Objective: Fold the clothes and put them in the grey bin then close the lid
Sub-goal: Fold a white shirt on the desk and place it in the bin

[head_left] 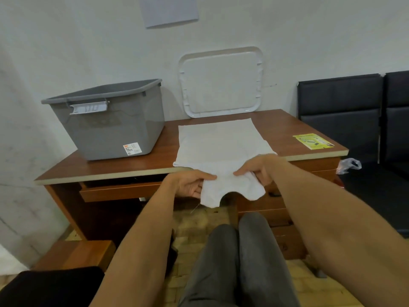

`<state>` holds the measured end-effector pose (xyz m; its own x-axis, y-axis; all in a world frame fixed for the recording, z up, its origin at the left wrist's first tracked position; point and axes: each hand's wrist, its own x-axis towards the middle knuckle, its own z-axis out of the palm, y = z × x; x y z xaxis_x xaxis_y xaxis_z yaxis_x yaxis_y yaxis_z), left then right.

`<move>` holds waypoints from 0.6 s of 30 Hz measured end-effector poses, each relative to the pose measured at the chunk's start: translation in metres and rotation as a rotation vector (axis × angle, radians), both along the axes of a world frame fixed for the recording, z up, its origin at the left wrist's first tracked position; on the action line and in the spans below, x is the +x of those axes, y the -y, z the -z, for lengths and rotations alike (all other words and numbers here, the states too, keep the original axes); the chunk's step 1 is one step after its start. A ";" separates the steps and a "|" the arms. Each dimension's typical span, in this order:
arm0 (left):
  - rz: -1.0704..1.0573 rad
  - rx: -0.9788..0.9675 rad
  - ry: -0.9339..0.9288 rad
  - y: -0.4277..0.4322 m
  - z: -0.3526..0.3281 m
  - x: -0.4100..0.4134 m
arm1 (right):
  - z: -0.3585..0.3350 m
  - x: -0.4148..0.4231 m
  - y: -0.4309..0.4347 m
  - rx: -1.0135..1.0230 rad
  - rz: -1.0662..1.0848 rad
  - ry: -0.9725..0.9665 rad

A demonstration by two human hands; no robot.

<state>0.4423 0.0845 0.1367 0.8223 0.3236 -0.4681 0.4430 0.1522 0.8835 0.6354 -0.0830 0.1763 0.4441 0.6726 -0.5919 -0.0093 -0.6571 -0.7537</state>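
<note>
A white garment (219, 140) lies spread flat on the brown desk (110, 168), with its near end hanging over the front edge. My left hand (190, 182) pinches that hanging end on its left side. My right hand (256, 168) grips the same end on its right side. The open grey bin (110, 122) stands on the left of the desk, its inside hidden from here. Its white lid (221, 83) leans upright against the wall behind the garment.
A yellow leaflet (312, 141) lies at the desk's right corner. Dark padded seats (345, 111) stand to the right, with a plastic bag (349, 165) beside the desk. My legs in grey trousers (234, 258) are below the desk edge. A paper sheet (170, 9) hangs on the wall.
</note>
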 end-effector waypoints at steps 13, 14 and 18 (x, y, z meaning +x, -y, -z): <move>-0.458 -0.075 0.470 -0.047 -0.086 0.057 | -0.080 0.042 -0.069 0.330 0.359 -0.021; -0.498 -0.085 0.460 -0.053 -0.084 0.062 | -0.084 0.045 -0.074 0.319 0.374 -0.026; -0.630 -0.111 0.409 -0.074 -0.081 0.082 | -0.086 0.064 -0.097 0.325 0.474 -0.160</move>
